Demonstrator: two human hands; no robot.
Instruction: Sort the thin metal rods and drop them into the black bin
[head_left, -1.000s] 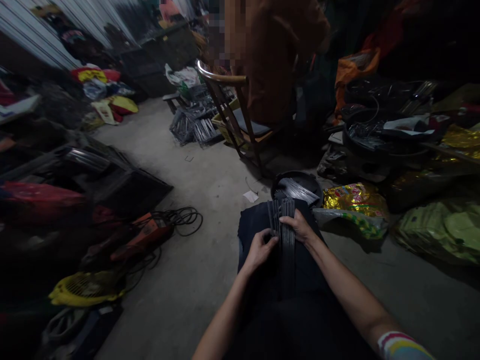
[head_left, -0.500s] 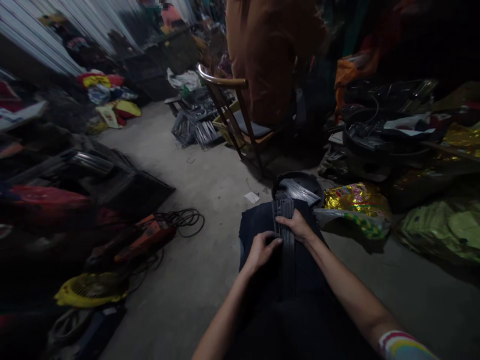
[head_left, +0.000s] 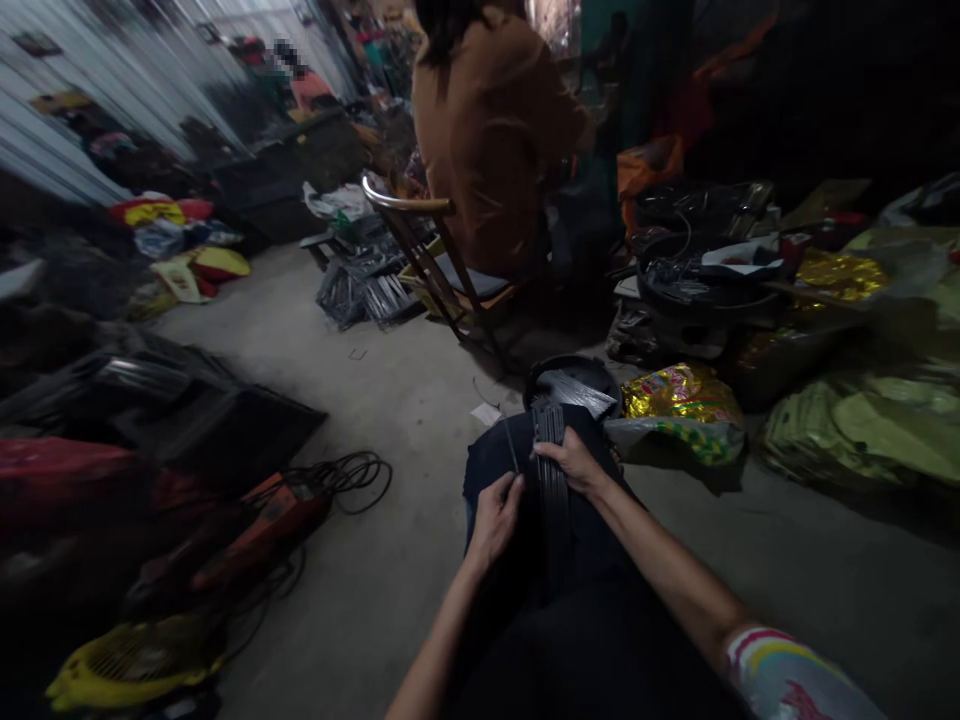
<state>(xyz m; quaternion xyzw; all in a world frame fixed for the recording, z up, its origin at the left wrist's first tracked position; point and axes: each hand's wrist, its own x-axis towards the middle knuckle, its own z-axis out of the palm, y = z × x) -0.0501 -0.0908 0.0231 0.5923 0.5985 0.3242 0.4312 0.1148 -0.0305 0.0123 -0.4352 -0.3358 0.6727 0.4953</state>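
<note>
A bundle of thin dark strips (head_left: pixel 553 500) lies lengthwise over the dark cloth on my lap (head_left: pixel 487 455). My right hand (head_left: pixel 576 462) is closed round the bundle's upper part, thumb across the top. To the left of it, my left hand (head_left: pixel 498 512) pinches one thin dark strip (head_left: pixel 511 445) that points up and away, apart from the bundle. Just past my knees stands a round black basin (head_left: pixel 570 360) with more grey strips (head_left: pixel 577 392) in it.
A person in a brown top (head_left: pixel 487 140) sits on a wooden chair (head_left: pixel 450 240) ahead. Gold packaging (head_left: pixel 682 393) and green sacks (head_left: pixel 862 435) lie at right. An orange tool (head_left: pixel 262 530), coiled cable (head_left: pixel 364 480) and yellow basket (head_left: pixel 135 660) are at left.
My left hand has moved left, away from the bundle, with a single strip in its fingers. My right hand still grips the bundle. The view has tilted up and turned slightly right.
</note>
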